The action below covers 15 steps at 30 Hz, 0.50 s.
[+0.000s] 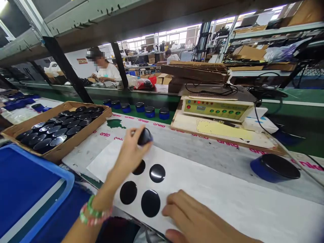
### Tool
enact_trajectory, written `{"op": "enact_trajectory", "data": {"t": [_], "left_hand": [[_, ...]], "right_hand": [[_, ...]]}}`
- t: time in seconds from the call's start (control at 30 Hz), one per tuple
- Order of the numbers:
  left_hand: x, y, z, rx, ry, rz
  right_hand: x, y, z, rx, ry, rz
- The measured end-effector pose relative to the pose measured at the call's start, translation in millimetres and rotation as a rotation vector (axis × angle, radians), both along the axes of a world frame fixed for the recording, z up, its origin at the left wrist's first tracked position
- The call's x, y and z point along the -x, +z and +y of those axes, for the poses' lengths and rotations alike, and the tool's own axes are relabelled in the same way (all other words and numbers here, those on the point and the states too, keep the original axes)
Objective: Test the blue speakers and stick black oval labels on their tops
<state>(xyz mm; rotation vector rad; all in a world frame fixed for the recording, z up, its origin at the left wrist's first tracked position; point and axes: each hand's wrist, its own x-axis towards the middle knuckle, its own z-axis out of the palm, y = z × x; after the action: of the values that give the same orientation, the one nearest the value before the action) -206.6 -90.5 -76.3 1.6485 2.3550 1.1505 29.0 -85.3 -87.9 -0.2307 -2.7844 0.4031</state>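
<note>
My left hand (131, 148), with beaded bracelets at the wrist, is wrapped round a small round container with a black top (145, 136); motion blurs it a little. It is over the back edge of a white paper sheet (217, 189). Several flat black discs lie on the sheet, among them a glossy disc (157, 173) and a disc nearer to me (150, 203). Beside that nearer disc is my right hand (187, 216), palm down, fingers loosely bent and thumb apart. I see nothing held in it; whether its fingertips touch the disc I cannot tell.
At left, a cardboard tray (76, 143) holds many black discs, behind a blue plastic bin (68, 179). Blue containers with black tops (149, 112) line the green belt. A larger one (274, 167) stands right, near a control box (217, 108). Co-workers sit beyond.
</note>
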Motion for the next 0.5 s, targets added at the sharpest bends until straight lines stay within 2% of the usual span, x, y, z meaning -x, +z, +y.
{"op": "enact_trajectory", "data": {"t": [0.1,0.17,0.23,0.3,0.4,0.5], "left_hand": [[-32.3,-25.8,-24.2,-0.029,-0.097,-0.224],[-37.9,-41.5,-35.1,-0.048,-0.113,-0.363],[-33.6,-50.9,-39.7,-0.058,-0.099,-0.413],[-25.9,-53.2,-39.4,-0.062,-0.096,-0.449],[-18.3,-49.2,-35.3,-0.063,-0.072,-0.489],[-17.3,-45.8,-33.1,-0.071,-0.031,-0.522]], "right_hand": [[42.6,-16.4,-8.5,-0.021,0.096,-0.091],[56.6,-25.7,-11.2,-0.117,0.096,-0.145],[62.0,-25.1,-12.0,-0.204,0.093,-0.193],[64.3,-14.8,-10.6,-0.217,0.094,-0.277],[69.2,5.5,-4.8,-0.088,0.102,-0.455],[75.2,15.4,2.1,0.036,0.123,-0.49]]}}
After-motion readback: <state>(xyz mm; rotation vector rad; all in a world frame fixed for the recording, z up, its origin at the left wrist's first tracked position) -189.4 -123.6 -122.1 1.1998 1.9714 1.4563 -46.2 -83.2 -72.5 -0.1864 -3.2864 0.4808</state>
